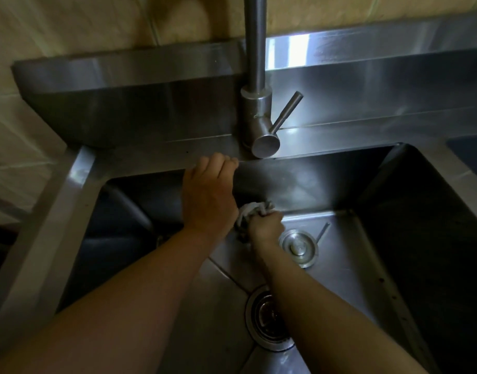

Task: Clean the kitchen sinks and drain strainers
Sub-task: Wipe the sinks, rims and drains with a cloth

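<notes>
Down in the sink (pixel 348 265), the cloth (pixel 255 210) is bunched tight in the right hand (pixel 267 225), fingers curled round it, pressed against the far wall just where it meets the basin floor. That's the seam being scrubbed, by the look of it. The left hand (pixel 209 195) sits higher, fingers hooked over the far rim of the sink, just left of the faucet (pixel 256 122), bracing; the two hands are close together, the cloth poking up between them.

Just right of the working hand lies the strainer (pixel 299 248), out of its hole and resting on the basin floor. The open drain (pixel 269 323) is nearer, partly hidden under the right forearm, dark inside; I can't tell how dirty.

To do this well, I'd say: keep that brace firm, work the cloth along the corner seam in short strokes, then sweep the loosened grime toward the drain. The strainer and drain ring look not yet tackled.
</notes>
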The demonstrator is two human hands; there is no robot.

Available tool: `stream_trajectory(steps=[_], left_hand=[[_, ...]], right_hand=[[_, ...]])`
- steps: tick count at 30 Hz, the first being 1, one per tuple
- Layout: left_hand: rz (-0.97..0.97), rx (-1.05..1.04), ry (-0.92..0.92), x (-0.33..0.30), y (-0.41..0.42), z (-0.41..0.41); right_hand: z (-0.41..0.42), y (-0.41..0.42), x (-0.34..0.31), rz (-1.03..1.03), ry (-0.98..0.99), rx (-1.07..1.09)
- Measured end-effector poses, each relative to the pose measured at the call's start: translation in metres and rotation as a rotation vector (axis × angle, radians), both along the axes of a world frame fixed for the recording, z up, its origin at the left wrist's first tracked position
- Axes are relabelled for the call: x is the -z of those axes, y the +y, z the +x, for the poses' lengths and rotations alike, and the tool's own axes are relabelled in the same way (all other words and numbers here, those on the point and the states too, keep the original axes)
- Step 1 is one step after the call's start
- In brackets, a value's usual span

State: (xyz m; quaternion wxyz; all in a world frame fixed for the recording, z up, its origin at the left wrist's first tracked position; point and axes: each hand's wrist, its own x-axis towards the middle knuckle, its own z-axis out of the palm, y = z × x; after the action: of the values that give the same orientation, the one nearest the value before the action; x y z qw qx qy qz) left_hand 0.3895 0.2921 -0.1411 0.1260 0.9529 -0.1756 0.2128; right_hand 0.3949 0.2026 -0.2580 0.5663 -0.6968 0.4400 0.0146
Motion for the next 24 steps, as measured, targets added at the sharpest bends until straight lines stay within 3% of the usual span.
stream_trajectory(steps=[3,5,11,16,20,24], left_hand=[[0.005,0.008,0.018,-0.002,0.003,0.001],[0.014,0.014,0.033,0.0,0.006,0.002],[0.008,0.07,0.045,0.003,0.013,0.004],[-0.029,0.06,0.038,0.004,0.012,0.003],[-0.049,0.055,0.061,0.0,0.01,-0.001],[-0.013,0.076,0.064,-0.003,0.011,-0.003]], right_hand=[[0.001,-0.028,-0.012,-0.175,-0.084,0.101],[0.0,-0.03,-0.01,-0.259,-0.056,0.024],[-0.017,0.023,0.036,-0.632,0.073,-0.377],[-0.039,0.047,0.046,-0.658,-0.179,-0.779],[-0.056,0.056,0.037,-0.774,-0.179,-1.263],[-0.076,0.044,0.028,-0.78,-0.173,-1.532]])
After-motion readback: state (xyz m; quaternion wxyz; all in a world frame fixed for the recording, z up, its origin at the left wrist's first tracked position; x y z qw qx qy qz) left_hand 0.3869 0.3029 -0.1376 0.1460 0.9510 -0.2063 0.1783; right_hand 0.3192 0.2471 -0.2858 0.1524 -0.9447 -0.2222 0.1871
